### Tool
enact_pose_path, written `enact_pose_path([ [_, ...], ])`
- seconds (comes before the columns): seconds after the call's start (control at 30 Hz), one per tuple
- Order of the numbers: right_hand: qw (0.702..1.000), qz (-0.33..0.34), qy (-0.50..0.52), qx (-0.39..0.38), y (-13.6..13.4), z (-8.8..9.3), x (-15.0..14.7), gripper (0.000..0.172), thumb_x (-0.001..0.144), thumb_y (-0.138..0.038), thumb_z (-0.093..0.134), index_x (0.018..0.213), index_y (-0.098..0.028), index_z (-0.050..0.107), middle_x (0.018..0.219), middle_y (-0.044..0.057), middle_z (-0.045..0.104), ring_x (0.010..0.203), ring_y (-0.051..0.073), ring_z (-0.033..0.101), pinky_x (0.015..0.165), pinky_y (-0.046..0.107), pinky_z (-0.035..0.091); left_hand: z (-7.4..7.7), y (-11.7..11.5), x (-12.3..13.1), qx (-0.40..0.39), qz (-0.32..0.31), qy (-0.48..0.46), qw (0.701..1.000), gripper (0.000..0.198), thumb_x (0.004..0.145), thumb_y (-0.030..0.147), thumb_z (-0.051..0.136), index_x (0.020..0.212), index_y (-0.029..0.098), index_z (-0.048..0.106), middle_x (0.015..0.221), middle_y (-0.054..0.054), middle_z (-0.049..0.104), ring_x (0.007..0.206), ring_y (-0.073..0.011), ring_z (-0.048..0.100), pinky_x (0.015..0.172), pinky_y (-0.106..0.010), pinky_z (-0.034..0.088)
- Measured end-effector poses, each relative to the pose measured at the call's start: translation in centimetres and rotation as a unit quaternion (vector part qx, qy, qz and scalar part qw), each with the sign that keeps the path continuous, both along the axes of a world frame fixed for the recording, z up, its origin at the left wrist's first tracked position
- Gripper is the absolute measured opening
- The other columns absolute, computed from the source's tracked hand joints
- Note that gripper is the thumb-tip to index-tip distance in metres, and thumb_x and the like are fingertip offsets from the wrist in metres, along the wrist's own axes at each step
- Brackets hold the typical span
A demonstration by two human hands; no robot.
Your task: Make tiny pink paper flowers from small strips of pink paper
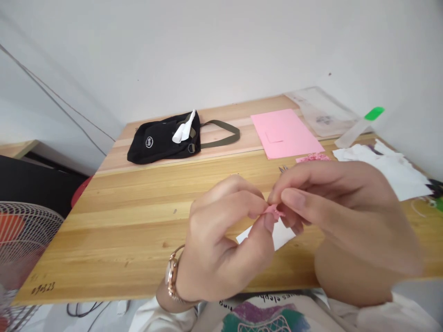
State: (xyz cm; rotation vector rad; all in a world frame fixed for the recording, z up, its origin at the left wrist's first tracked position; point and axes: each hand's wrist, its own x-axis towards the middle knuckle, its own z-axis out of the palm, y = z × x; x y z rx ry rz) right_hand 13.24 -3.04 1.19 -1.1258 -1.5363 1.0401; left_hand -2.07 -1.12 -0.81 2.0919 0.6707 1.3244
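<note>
Between my two hands is a small crumpled piece of pink paper (274,211), held above the table. My left hand (228,240) pinches it between thumb and forefinger, and a watch (171,274) circles that wrist. My right hand (342,212) closes thumb against fingers at the paper's upper right edge, partly covering it. Below the hands a white piece of paper (282,236) lies on the wooden table (145,221). Just behind my right hand, a small heap of pink paper bits (313,157) shows, along with the tips of a metal tool (283,169), mostly hidden.
Pink sheets (287,133) lie at the back, near a clear plastic sleeve (321,108). A green-capped translucent tube (360,127) and crumpled white paper (387,166) are at right. A black bag (162,138) with white tissue (185,129) rests back left. A fan (29,240) stands left.
</note>
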Motion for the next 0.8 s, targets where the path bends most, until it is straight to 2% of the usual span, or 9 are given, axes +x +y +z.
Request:
enact_pose_path([
  [0.37, 0.988, 0.108, 0.058, -0.091, 0.64, -0.24, 0.75, 0.017, 0.074, -0.029, 0.058, 0.061, -0.017, 0.058, 0.049, -0.003, 0.054, 0.042, 0.007, 0.049, 0.036, 0.017, 0.039, 0.49, -0.38, -0.07, 0.004, -0.043, 0.039, 0.998, 0.008, 0.076, 0.013, 0.049, 0.071, 0.016, 0.055, 0.068, -0.004, 0.059, 0.059, -0.0112, 0.054, 0.050, -0.024, 0.048],
  [0.8, 0.989, 0.104, 0.059, -0.085, 0.43, -0.25, 0.75, 0.011, 0.073, -0.024, 0.060, 0.063, -0.018, 0.059, 0.050, -0.004, 0.053, 0.043, 0.006, 0.048, 0.036, 0.016, 0.038, 0.11, -0.02, -0.13, -0.004, -0.044, 0.015, 0.999, 0.008, 0.075, 0.013, 0.049, 0.069, 0.016, 0.054, 0.067, -0.004, 0.057, 0.058, -0.0114, 0.053, 0.049, -0.024, 0.047],
])
